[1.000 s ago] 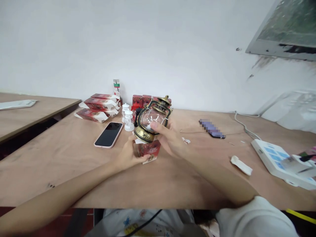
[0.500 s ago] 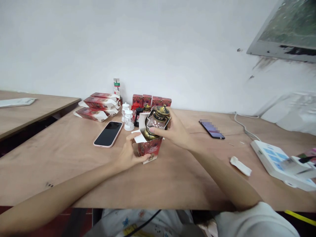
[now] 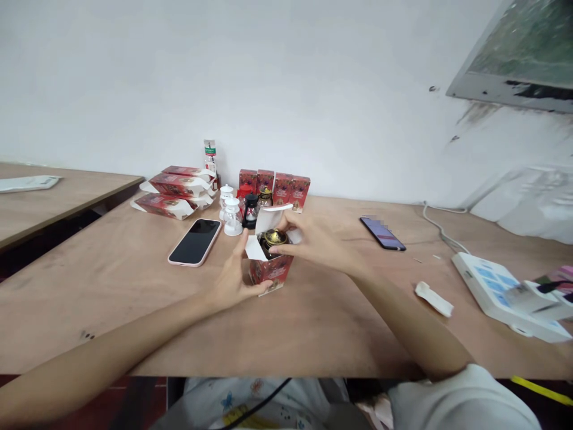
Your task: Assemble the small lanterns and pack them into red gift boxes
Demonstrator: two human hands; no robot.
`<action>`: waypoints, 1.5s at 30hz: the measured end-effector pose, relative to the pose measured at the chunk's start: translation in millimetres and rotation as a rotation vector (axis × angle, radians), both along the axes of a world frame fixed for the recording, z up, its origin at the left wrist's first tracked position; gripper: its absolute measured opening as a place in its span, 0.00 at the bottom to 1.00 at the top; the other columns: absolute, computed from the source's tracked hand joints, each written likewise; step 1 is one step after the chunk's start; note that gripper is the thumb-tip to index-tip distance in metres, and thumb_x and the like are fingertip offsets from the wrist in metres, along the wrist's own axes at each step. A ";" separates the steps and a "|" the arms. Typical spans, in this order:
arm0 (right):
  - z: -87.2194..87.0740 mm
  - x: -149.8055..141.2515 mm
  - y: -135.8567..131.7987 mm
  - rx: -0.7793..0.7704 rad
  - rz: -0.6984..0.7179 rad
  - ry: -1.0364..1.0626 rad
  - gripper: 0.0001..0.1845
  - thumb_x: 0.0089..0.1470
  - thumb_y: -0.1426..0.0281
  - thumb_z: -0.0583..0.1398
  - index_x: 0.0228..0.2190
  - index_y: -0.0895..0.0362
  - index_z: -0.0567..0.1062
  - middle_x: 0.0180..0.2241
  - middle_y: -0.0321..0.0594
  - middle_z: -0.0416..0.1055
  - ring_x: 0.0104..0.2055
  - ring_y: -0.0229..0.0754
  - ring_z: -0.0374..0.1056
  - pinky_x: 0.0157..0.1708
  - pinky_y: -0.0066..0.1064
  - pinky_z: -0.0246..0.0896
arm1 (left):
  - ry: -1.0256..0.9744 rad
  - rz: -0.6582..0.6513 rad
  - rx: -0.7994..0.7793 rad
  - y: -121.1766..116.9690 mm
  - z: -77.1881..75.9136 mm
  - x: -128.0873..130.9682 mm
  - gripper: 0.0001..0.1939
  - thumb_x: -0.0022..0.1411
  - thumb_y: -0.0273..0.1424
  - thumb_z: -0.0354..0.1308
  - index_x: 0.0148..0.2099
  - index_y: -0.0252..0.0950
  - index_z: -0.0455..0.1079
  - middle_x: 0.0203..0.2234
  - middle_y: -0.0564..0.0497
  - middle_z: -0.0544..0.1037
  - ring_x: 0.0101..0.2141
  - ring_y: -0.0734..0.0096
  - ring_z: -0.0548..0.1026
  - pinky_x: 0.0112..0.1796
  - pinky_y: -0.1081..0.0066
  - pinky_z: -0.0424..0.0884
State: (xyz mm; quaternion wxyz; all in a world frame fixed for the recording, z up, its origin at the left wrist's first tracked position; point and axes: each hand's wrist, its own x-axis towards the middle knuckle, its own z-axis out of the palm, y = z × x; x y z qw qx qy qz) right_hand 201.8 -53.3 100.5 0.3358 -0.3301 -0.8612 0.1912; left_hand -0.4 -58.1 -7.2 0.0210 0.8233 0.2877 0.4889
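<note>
Grasped in the left hand [image 3: 233,276], a red printed cardboard box [image 3: 270,272] with raised white flaps rests on the brown wooden table [image 3: 313,334]. Inside sits a bronze-and-black lantern [image 3: 274,237], its domed top showing at the opening. Around that top curves the right hand [image 3: 311,240]; whether it grips, I cannot tell.

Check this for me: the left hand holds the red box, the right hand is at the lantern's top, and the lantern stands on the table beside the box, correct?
Not quite: the lantern is inside the red box, its top showing between open flaps, as the head view shows.
</note>
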 end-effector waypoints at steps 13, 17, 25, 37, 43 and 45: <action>12.8 6.2 -2.8 0.021 0.018 -0.221 0.06 0.52 0.71 0.60 0.34 0.55 0.75 0.36 0.37 0.75 0.41 0.43 0.69 0.41 0.34 0.60 | 0.092 -0.058 -0.127 -7.0 12.3 -2.8 0.40 0.57 0.36 0.62 0.66 0.45 0.46 0.58 0.42 0.62 0.56 0.55 0.66 0.53 0.55 0.68; 15.2 18.3 10.1 -0.164 0.165 -0.074 0.14 0.56 0.75 0.52 0.39 0.54 0.74 0.41 0.38 0.76 0.45 0.41 0.71 0.45 0.35 0.62 | 0.084 -0.077 -0.151 -6.3 18.3 -3.2 0.38 0.55 0.34 0.62 0.65 0.42 0.49 0.56 0.42 0.64 0.53 0.57 0.69 0.50 0.57 0.70; -4.4 17.1 34.1 -0.091 0.188 0.293 0.18 0.46 0.66 0.65 0.40 0.53 0.69 0.43 0.41 0.70 0.48 0.44 0.66 0.50 0.40 0.62 | 0.089 -0.159 -0.130 -0.5 21.1 -8.8 0.34 0.54 0.33 0.63 0.61 0.40 0.54 0.51 0.42 0.69 0.48 0.60 0.72 0.46 0.62 0.73; -2.0 6.7 15.7 0.000 0.305 -0.032 0.26 0.59 0.56 0.55 0.57 0.48 0.62 0.57 0.40 0.63 0.57 0.46 0.61 0.56 0.43 0.58 | 0.077 -0.187 -0.207 1.6 21.1 -8.9 0.34 0.54 0.33 0.62 0.61 0.40 0.54 0.53 0.41 0.67 0.51 0.56 0.69 0.48 0.57 0.72; -2.3 2.0 12.0 0.093 0.340 -0.186 0.24 0.66 0.61 0.43 0.58 0.52 0.62 0.59 0.40 0.63 0.60 0.41 0.59 0.61 0.41 0.52 | -0.056 -0.225 -0.210 5.0 12.7 -7.8 0.42 0.53 0.33 0.64 0.63 0.43 0.43 0.58 0.39 0.59 0.54 0.55 0.67 0.48 0.54 0.71; -5.0 1.6 15.2 0.120 0.329 -0.222 0.24 0.66 0.59 0.43 0.58 0.52 0.62 0.60 0.41 0.61 0.61 0.41 0.57 0.62 0.42 0.50 | -0.103 -0.238 -0.250 4.9 12.4 -6.4 0.45 0.53 0.33 0.64 0.63 0.45 0.39 0.59 0.38 0.56 0.56 0.55 0.65 0.48 0.54 0.71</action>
